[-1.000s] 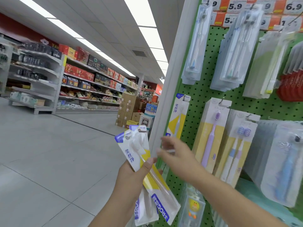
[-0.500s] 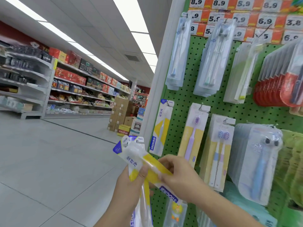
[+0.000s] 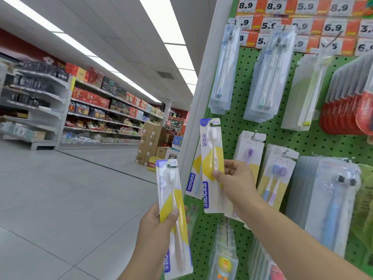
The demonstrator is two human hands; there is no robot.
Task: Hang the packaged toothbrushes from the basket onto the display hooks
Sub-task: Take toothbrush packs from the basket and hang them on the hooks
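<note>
Left hand (image 3: pixel 159 223) was nearest the camera, fingers and thumb wrapped around the lower middle of a yellow-and-white toothbrush pack (image 3: pixel 173 211), held upright and slightly tilted, away from the board. Could not tell whether it was one pack or several stacked.

Right hand (image 3: pixel 234 178) was further in, thumb on the front and fingers behind, pinching a second toothbrush pack (image 3: pixel 211 162) of the same kind. That pack stood upright against the left edge of the green pegboard (image 3: pixel 238 126), overlapping an identical hung pack (image 3: pixel 194 178) behind it. Could not tell whether its top hole was on a hook.

Just right of the right hand: a purple-brush pack (image 3: pixel 249 150) and a twin-brush pack (image 3: pixel 279 172) hung on hooks. Below the arm, a duck-print pack (image 3: pixel 225 263).

Upper row held clear blister packs (image 3: pixel 270 77), with price tags (image 3: pixel 333 27) above them.

Far left across the tiled floor (image 3: pixel 60 199): stocked shelves (image 3: pixel 90 110) and stacked cardboard boxes (image 3: pixel 149 142). Basket out of shot.
</note>
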